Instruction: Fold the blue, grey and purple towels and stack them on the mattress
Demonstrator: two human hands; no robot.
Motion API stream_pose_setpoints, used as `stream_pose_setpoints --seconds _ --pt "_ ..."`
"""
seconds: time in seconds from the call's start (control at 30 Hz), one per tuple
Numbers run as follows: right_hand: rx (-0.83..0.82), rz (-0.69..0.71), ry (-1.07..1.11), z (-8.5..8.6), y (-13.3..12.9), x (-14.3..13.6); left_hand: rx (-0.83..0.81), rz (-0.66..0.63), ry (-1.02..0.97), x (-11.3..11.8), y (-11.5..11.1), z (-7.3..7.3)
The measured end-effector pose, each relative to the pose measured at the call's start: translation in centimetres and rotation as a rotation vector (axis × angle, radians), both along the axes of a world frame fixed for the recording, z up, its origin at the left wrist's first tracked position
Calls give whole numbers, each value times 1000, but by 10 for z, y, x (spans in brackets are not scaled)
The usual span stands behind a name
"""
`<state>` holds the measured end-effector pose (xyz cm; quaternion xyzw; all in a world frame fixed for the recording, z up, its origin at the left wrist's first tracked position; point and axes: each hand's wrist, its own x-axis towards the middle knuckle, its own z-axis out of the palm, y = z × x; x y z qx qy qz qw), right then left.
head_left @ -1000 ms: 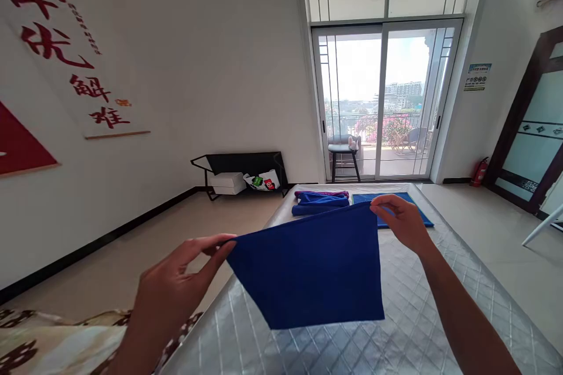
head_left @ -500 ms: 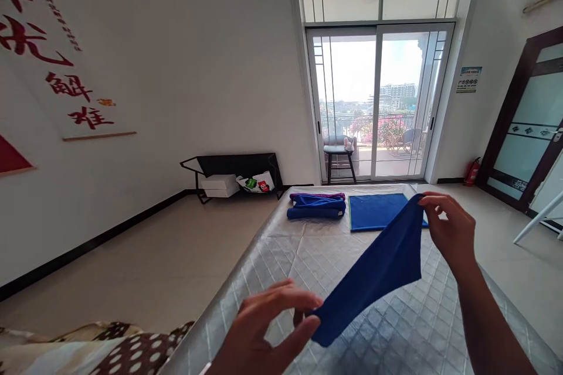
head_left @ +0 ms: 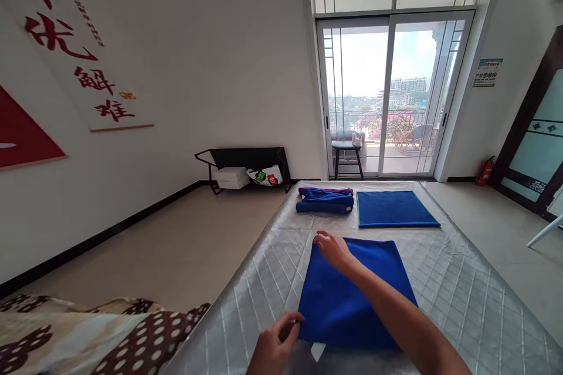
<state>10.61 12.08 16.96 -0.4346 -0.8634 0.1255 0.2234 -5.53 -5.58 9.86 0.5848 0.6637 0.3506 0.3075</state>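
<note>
A blue cloth (head_left: pixel 347 299) lies spread flat on the silver quilted cover, with a small white tag showing at its near edge. My left hand (head_left: pixel 278 337) pinches the cloth's near left corner between thumb and fingers. Reaching across the cloth, my right hand (head_left: pixel 332 248) has its fingers closed at the far left corner, and its forearm hides part of the right side. Beyond it lie a flat blue cloth with a green edge (head_left: pixel 396 209) and, to its left, a pile of folded blue and purple cloths (head_left: pixel 325 200).
The silver quilted cover (head_left: pixel 466 281) stretches around the cloths. Brown and cream patterned fabric (head_left: pixel 132 343) lies at the lower left. By the wall stands a black rack (head_left: pixel 246 158) with white boxes and a bag. A sliding glass door (head_left: pixel 387 99) is at the back.
The blue cloth came down from hanging between my hands to lying flat. My right hand moved left across it to the far left corner; my left hand lowered slightly.
</note>
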Motion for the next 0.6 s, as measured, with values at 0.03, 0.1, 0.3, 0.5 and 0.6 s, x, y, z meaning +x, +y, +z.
stream_pose_setpoints --seconds 0.03,0.1,0.3,0.5,0.6 --pt "-24 25 -15 -15 -10 -6 -58 17 57 -8 -1 -15" --pt "-63 61 -38 -41 -33 -2 -132 30 165 -20 -4 -37" --pt "-51 -85 -70 -98 -96 95 -207 80 296 -36 -9 -54" --pt "-210 -350 -189 -131 -150 166 -219 125 325 -35 -1 -49" --pt "-188 -355 -210 -147 -171 168 -250 113 346 -40 -4 -48"
